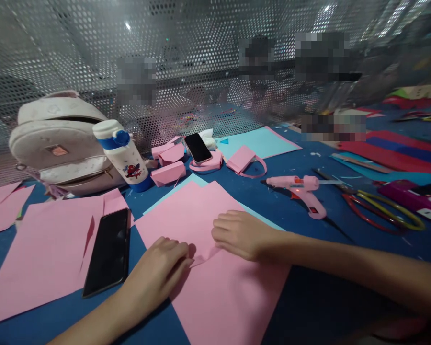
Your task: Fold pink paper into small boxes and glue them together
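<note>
Overlapping pink sheets of paper (233, 297) lie before me on the blue table, with a light blue sheet (262, 218) showing from beneath. My left hand (161, 263) has its fingers curled, thumb and forefinger closed at a sheet's edge. Across from it, my right hand (242, 235) rests on the same pink paper, fingers bent over and closed near that edge; its thumb is hidden. Between the hands the paper edge lifts slightly. A dark phone (109, 251) lies just left of my left hand, partly on another pink sheet (53, 254).
A pink glue gun (301, 189) and scissors (380, 206) lie at right. Behind the paper are folded pink paper pieces (168, 173) and a second phone (198, 147). A white bottle (124, 155) and backpack (64, 143) stand at left. A perforated metal screen (201, 62) rises behind.
</note>
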